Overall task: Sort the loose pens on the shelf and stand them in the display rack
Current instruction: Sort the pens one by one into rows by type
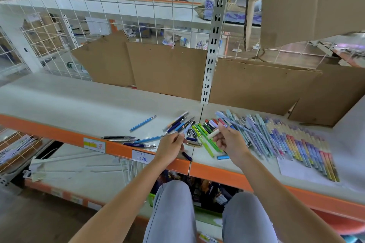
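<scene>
Hands [171, 147] above shelf [59, 104] front edge

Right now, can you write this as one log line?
left hand: pinches blue pen | right hand: holds cream pen | shelf: loose pens unsorted

The shelf [65, 100] surface at left of frame lies bare and open to approach. Loose pens [183, 124] crowd the centre; a packed pen row [292, 142] fills the right. Cardboard sheets [169, 69] and a slotted upright [212, 45] block the rear.
</scene>
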